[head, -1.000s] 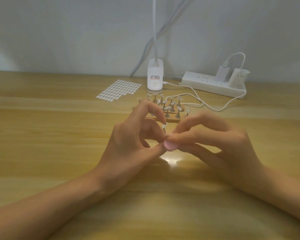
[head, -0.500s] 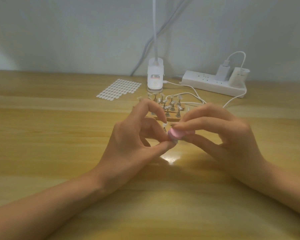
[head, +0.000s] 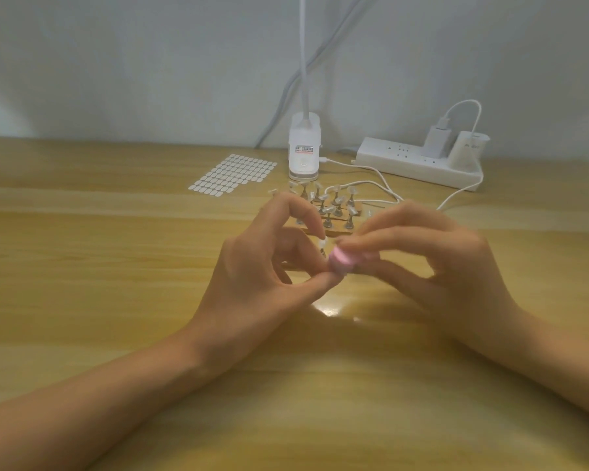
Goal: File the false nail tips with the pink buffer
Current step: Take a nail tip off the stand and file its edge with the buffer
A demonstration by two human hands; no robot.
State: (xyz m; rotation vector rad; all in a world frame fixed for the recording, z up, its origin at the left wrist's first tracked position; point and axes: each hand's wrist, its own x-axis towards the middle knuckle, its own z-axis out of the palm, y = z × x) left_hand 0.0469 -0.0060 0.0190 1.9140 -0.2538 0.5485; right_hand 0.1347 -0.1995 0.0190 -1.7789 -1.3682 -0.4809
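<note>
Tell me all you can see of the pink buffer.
The pink buffer is a small pale pink block with rounded edges, matte, perhaps foam, slightly blurred. The right hand pinches it above the wooden table. Its free end lies against the thumb of the left hand, beside the white nail tip that hand holds.

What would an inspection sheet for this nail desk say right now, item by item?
Surface: glossy wooden table, with a glare spot below the hands.
Job's things: pink buffer is against a nail tip; more tips stand on a rack behind.
Clutter: sheet of white tabs.
Grippers: left hand pinches the nail tip; right hand grips the buffer and is blurred.
Cables: white cable loops from the lamp base past the rack; a power strip holds two plugs.
Surroundings: plain pale wall.
</note>
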